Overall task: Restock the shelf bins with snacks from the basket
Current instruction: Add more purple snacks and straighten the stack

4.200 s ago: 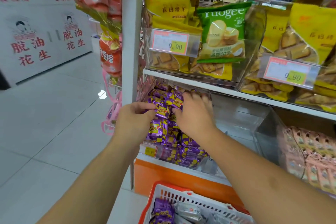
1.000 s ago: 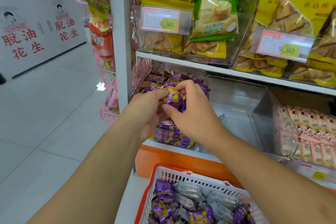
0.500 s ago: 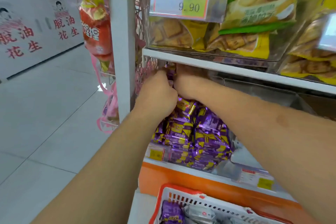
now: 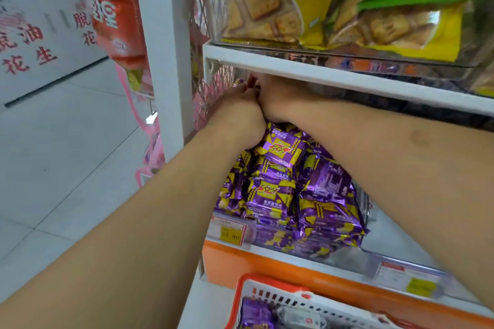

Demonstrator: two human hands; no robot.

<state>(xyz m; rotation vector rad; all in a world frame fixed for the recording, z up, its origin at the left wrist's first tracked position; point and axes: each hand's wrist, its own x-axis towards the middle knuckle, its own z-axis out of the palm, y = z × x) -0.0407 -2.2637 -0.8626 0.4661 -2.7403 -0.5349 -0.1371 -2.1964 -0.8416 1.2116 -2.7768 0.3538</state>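
Since half a second ago we have leaned closer and our hands have pushed further back under the white shelf board. Our left hand and right hand touch side by side at the rear of the clear bin — fingers hidden, so we cannot tell how far they are curled or what they hold. Purple snack packs fill the bin below our wrists. More lie in the red-rimmed basket below — only 1 corner shows.

Two bare, sleeveless forearms, no jewellery.
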